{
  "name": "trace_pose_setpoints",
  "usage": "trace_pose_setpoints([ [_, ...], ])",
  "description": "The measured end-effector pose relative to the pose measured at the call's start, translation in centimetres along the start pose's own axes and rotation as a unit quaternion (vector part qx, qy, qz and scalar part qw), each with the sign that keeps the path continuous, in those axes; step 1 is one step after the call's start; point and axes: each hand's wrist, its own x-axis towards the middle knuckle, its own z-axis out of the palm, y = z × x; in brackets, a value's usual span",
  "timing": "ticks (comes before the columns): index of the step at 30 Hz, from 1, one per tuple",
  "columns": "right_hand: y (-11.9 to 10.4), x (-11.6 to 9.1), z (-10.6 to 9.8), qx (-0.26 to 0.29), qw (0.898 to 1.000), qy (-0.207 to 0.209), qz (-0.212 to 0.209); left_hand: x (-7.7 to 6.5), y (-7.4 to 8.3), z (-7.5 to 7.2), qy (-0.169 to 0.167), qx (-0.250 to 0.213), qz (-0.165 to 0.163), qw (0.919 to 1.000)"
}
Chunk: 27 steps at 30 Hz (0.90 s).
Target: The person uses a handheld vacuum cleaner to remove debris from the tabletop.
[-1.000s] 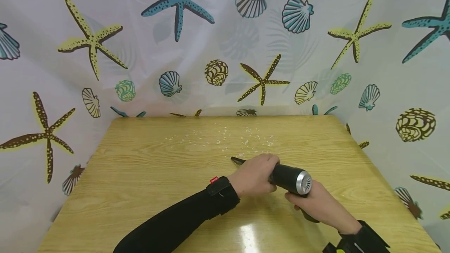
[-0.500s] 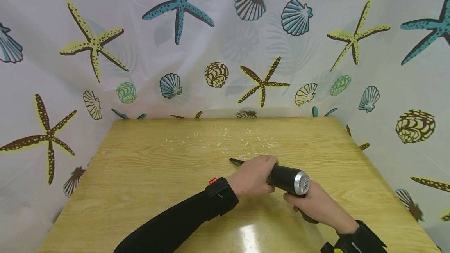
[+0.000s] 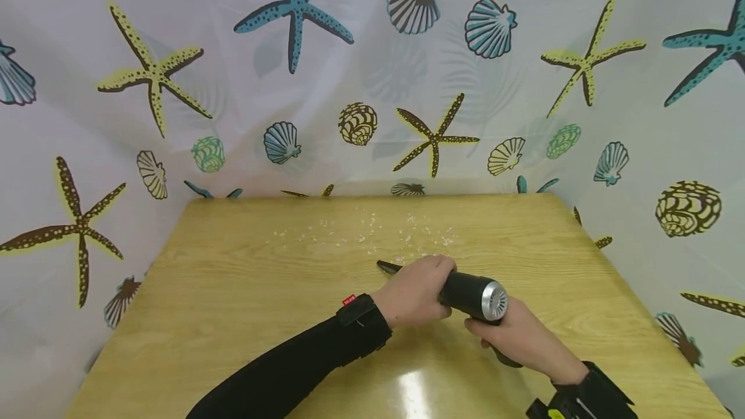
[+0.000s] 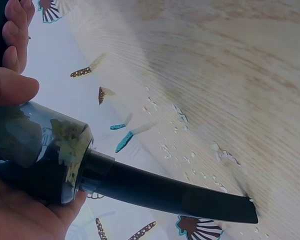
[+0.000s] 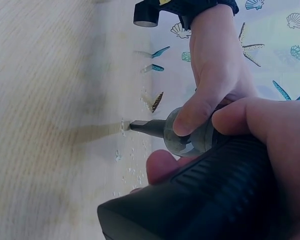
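A black handheld vacuum cleaner [image 3: 468, 293] with a silver end cap is held over the wooden table by both hands. My left hand [image 3: 414, 293] grips its front; the left wrist view shows the fingers and thumb around the clear dust cup [image 4: 72, 145], which has pale bits inside. Farther back, my right hand [image 3: 526, 335] holds the ribbed black handle [image 5: 210, 190]. From the cup juts a long flat crevice nozzle [image 4: 175, 192], its slanted tip right at the tabletop beside small white scraps [image 4: 180, 115]. In the head view the left hand hides much of the cup.
More white scraps [image 3: 407, 236] lie scattered across the far middle of the wooden table [image 3: 233, 290]. A white curtain [image 3: 326, 83] printed with starfish and shells hangs behind the table and along both sides.
Both hands and the vacuum cleaner have shifted slightly to the left, the nozzle tip sliding left along the near edge of the scraps. The grips stay the same.
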Motion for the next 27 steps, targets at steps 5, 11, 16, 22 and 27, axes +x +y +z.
trace_pose_setpoints([
  [5,-0.1,-0.1,-0.2,-0.002,1.000,-0.001,0.006,0.1,0.2,0.1,0.001,-0.007,-0.004,1.0000],
  [11,0.0,-0.7,-0.1,0.001,1.000,0.005,0.021,0.0,0.8,0.5,-0.005,-0.009,-0.006,0.9999],
  [16,-0.2,-1.1,-0.3,-0.001,0.999,0.017,0.029,0.3,1.1,0.6,-0.003,-0.004,-0.008,1.0000],
  [22,-0.1,-1.1,-0.5,-0.003,0.999,0.021,0.040,0.5,1.2,0.5,-0.004,-0.008,-0.007,0.9999],
  [27,0.1,-1.1,-0.6,-0.002,0.999,0.019,0.031,0.8,1.1,0.2,-0.009,-0.012,-0.003,0.9999],
])
